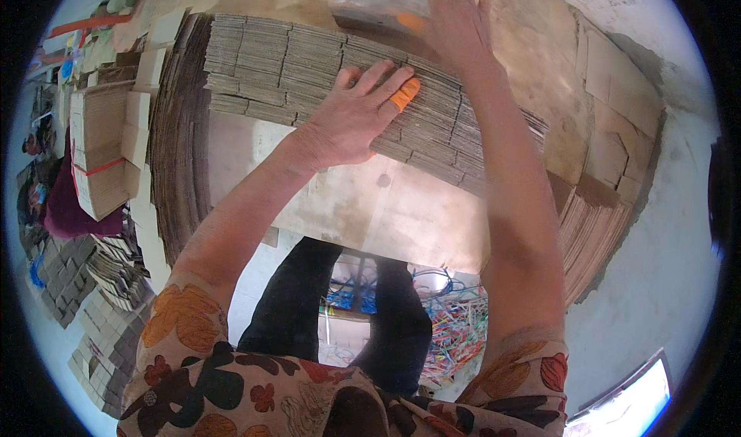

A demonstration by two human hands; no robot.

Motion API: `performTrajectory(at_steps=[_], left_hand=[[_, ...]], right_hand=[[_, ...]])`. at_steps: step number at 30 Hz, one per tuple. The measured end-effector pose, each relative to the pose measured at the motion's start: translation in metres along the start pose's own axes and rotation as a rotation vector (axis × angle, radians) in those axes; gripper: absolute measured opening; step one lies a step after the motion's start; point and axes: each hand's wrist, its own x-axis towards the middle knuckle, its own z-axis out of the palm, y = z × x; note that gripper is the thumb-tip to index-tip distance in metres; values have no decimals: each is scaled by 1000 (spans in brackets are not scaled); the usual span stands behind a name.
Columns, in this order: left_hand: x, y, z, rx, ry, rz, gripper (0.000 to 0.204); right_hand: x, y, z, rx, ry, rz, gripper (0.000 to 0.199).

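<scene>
A long row of flattened cardboard pieces (255, 66), packed tightly with their edges upward, lies across the work table (386, 205). My left hand (355, 116) rests on top of the row, its fingers apart and an orange finger cover on one of them. My right hand (461, 24) reaches past the row's far side with fingers stretched out; the top edge of the view cuts off its fingertips. An orange cover shows on that hand as well. Beside it lies a shiny, whitish block-shaped thing (378, 5) with an orange patch, its kind unclear.
At the left, a tall stack of cardboard sheets (177, 128) borders the table, with cardboard boxes (104, 147) beyond it. More cardboard (594, 228) stands at the right by the wall. Below the table, tangled coloured straps (459, 329) lie near my legs. A bright screen-like panel (629, 406) is at lower right.
</scene>
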Motion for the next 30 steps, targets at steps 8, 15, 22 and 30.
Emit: performTrajectory(at_steps=[8,15,22,30], left_hand=[[0,0,4,18,26,6,93],[-2,2,9,12,69,-25,93],[2,11,12,-69,100,-118,95],[21,-1,13,-119,243,-81,61]], right_hand=[[25,18,34,-20,-422,-80,58],[6,21,21,219,-515,-154,58],[8,35,22,480,-612,-87,53],[10,29,17,401,-652,-123,56]])
